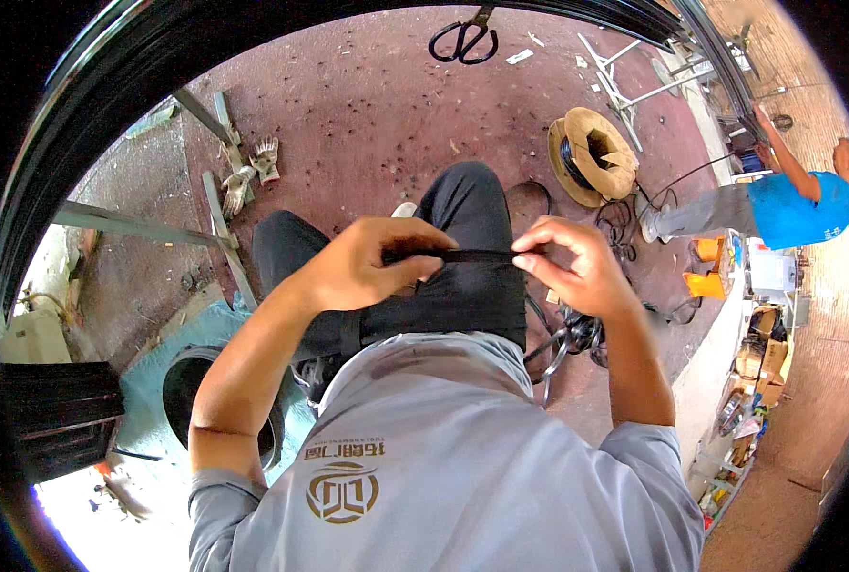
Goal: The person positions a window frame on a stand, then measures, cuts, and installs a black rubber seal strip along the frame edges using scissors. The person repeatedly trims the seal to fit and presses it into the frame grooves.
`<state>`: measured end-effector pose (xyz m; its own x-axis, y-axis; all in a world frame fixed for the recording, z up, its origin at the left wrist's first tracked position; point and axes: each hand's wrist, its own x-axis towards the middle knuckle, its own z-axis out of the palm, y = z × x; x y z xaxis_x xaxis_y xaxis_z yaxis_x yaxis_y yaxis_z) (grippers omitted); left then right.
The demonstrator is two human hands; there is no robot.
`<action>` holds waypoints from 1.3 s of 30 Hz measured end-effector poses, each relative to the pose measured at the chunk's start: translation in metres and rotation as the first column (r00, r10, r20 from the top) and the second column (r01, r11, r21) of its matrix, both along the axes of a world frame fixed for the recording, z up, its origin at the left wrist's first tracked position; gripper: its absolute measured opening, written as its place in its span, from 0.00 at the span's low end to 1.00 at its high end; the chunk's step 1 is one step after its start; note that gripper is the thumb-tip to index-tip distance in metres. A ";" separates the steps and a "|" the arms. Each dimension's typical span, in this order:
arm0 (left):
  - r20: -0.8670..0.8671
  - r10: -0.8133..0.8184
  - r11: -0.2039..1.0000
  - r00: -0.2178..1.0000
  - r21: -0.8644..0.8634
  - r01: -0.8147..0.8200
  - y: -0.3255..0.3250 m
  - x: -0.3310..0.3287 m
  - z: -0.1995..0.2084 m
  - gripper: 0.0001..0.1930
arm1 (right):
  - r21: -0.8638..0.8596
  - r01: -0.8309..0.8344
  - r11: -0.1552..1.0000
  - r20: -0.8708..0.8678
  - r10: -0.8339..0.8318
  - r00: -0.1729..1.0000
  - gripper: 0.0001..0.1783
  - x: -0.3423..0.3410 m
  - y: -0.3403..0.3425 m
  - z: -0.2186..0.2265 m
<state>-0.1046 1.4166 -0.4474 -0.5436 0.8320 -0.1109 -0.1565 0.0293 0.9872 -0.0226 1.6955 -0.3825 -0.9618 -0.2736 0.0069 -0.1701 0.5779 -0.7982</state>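
Shirt: grey (pixel 472 458), short-sleeved, with a gold emblem on the chest; worn by the person, filling the lower middle.
Left hand (pixel 377 267): thumb and fingers closing on a black strip; other fingers curled, palm side partly shaded.
Right hand (pixel 577 262): thumb and forefinger pinching the same strip near its right end; remaining fingers bent.
Black strip (pixel 481 256): narrow, drawn straight and nearly level between the two hands, above the lap; material too small to tell.
Trousers: black (pixel 462 205), knees bent, beneath the strip.
Round container: black (pixel 178 396), partly hidden behind the left forearm.
Dark lengths: ridged bundle (pixel 67 415), far left, beyond the container.
Cable: black, loose loops (pixel 618 224) on the floor, right of the right knee.
Spool: tan flanges (pixel 617 167), black cord wound between, tilted, beside the cable.
Work gloves: pale, soiled pair (pixel 265 162), next to grey metal legs (pixel 216 205) on the left.
Scissors: black loop handles (pixel 461 42), upper middle; blades mostly out of sight.
Floor: dull red (pixel 367 124), strewn with small dark specks.
Stool: orange (pixel 705 276), right side, near the co-worker.
Co-worker: blue top (pixel 796 214), grey trousers, one arm raised.
Cartons: brown cardboard (pixel 773 367), among clutter along the right.
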 end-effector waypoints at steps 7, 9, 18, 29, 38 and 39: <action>-0.311 0.245 0.962 0.918 -0.037 -0.269 -0.077 -0.012 -0.017 0.12 | 0.070 0.321 0.945 -0.132 -0.310 0.942 0.11 0.020 0.083 0.010; -0.364 0.269 0.947 0.892 -0.066 -0.313 -0.096 -0.017 -0.014 0.11 | 0.138 0.357 0.924 -0.206 -0.326 0.923 0.13 0.022 0.109 0.013; -0.131 -0.113 0.954 0.985 0.264 0.144 -0.105 -0.008 0.044 0.09 | 0.184 0.585 0.790 -0.400 -0.484 0.778 0.10 -0.023 0.160 0.026; -0.058 0.483 0.736 0.873 0.568 -0.369 -0.102 0.001 0.039 0.18 | 0.215 0.522 0.825 -0.431 -0.400 0.809 0.14 -0.131 0.141 -0.004; -0.022 0.614 0.697 0.789 0.484 -0.529 -0.045 0.001 0.088 0.15 | 0.348 0.304 0.887 -0.220 -0.238 0.946 0.11 -0.170 0.086 -0.139; -0.047 0.615 0.716 0.787 0.451 -0.533 -0.045 -0.001 0.085 0.15 | 0.378 0.238 0.895 -0.175 -0.183 0.967 0.11 -0.166 0.073 -0.151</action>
<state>-0.1053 1.3718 -0.3625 -0.9055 0.2984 0.3016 0.1679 -0.4009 0.9006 -0.1889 1.7687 -0.5331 -0.9949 -0.0716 0.0713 -0.0970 0.8731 -0.4777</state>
